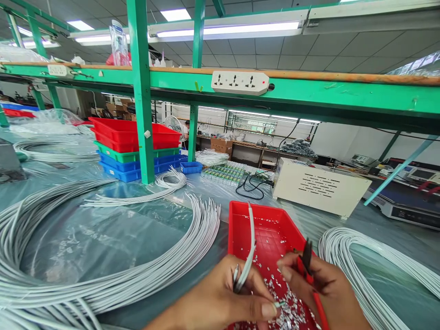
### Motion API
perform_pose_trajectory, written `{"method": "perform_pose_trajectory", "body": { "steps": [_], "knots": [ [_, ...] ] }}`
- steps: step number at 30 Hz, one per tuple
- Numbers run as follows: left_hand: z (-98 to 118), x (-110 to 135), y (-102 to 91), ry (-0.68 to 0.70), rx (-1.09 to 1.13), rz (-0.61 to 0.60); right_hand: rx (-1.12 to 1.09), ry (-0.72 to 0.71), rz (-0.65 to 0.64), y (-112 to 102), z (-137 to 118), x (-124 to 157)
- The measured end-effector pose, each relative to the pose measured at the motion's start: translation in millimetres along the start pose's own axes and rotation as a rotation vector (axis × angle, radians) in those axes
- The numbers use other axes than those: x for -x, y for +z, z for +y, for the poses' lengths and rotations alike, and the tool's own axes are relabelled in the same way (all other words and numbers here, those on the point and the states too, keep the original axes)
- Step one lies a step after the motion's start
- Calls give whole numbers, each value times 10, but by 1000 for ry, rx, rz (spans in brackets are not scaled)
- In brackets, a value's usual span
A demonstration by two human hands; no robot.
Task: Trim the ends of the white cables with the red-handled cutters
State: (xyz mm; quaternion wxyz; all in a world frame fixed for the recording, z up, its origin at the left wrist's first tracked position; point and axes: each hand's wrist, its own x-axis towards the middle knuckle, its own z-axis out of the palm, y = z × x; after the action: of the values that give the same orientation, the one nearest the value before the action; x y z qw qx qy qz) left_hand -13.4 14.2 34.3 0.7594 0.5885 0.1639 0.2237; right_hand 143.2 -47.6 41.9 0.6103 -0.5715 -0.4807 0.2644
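Note:
My left hand [237, 293] is closed around a white cable [251, 238]; one length rises above the fingers, and a stripped end with small coloured wires pokes out past the thumb. My right hand [326, 284] grips red-handled cutting pliers [305, 263], their dark jaws pointing up. Both hands are above a red tray [237, 229] scattered with silvery foil scraps [290, 311]. The fingers of my right hand are pinched near the tray's middle; whether they hold a scrap I cannot tell.
Coiled white cables lie left [178, 256] and right [357, 247]. Behind the tray stands a cream metal box [319, 188] with a black cord. Green circuit boards [223, 174], stacked coloured trays [137, 137] and a green post [140, 91] are further back. A power strip [240, 82] hangs on the shelf edge.

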Motion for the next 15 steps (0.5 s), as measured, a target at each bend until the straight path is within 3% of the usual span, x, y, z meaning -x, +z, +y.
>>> {"method": "perform_pose_trajectory", "body": {
  "steps": [4, 6, 9, 11, 15],
  "knots": [
    [9, -27, 40, 36, 5, 141, 811, -126, 85, -160, 51, -114],
    [-8, -40, 38, 57, 9, 167, 1067, -174, 114, -215, 79, -131],
    [-24, -48, 26, 85, -2, 168, 1023, -160, 120, -245, 74, -114],
    [-18, -42, 23, 96, -23, 180, 854, -133, 105, -233, 38, -88],
    [-16, -28, 31, 129, -29, 191, 274, -134, -174, -146, -43, -30]
  ]
}}
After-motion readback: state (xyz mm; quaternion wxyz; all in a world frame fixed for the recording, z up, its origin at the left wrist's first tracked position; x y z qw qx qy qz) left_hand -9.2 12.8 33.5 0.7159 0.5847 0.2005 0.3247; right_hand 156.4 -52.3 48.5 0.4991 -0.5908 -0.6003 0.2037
